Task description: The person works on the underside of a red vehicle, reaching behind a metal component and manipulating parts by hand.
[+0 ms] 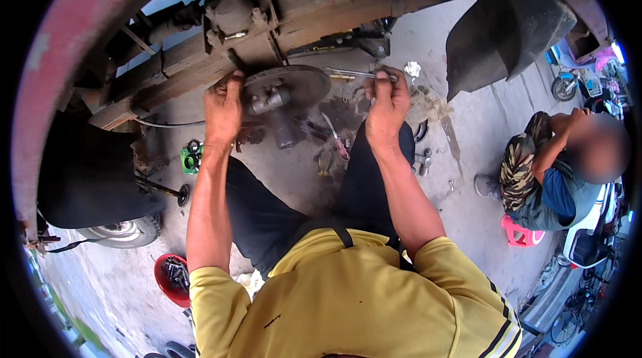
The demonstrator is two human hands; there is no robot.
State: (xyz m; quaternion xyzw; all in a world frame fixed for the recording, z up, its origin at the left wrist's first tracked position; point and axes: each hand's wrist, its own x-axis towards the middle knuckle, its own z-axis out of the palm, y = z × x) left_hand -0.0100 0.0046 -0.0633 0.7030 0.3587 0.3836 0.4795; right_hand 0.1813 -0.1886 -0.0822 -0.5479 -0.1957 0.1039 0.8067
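A round, dark metal plate [304, 84] with a hub and a thick stub [284, 127] hangs under a rusty beam [301, 34]. My left hand [223, 114] is closed at the plate's left rim, thumb up against it; what its fingers pinch is hidden. To the right of the plate, my right hand [386, 107] is closed around a slim, shiny metal tool [358, 72]. The tool's thin end points left toward the plate's rim. Its exact kind cannot be made out.
Between my legs lies a pink-handled tool [341, 147]; sockets [424, 161] are by my right knee. A red bowl of metal parts [172, 279] stands at left, near a wheel [127, 232]. A black mudflap [501, 30] hangs upper right. Another person [555, 171] sits on a pink stool [520, 232].
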